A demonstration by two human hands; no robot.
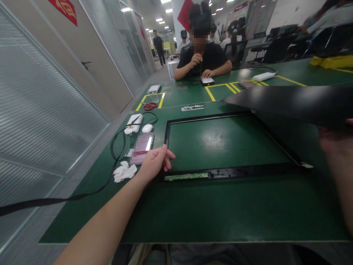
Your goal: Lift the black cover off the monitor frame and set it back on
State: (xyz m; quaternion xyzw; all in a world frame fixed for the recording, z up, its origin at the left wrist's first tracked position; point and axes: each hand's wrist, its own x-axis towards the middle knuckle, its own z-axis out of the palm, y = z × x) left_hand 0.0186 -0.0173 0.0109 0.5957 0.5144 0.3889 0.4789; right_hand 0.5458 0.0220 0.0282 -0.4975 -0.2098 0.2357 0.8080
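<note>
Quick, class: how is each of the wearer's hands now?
Left hand: partly curled at the left side of the black rectangular frame; grip unclear.
Right hand: holding the thin, flat black panel.

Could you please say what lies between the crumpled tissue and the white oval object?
In the head view, a phone lies between the tissue and oval object.

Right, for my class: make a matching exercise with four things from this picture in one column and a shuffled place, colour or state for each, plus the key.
1. black frame
2. dark panel
3. scissors
4. tissue

A. red-handled
B. tilted, in the right hand
C. white, crumpled
D. lying flat, left hand at its side

Pairs: 1-D, 2-B, 3-A, 4-C
</note>
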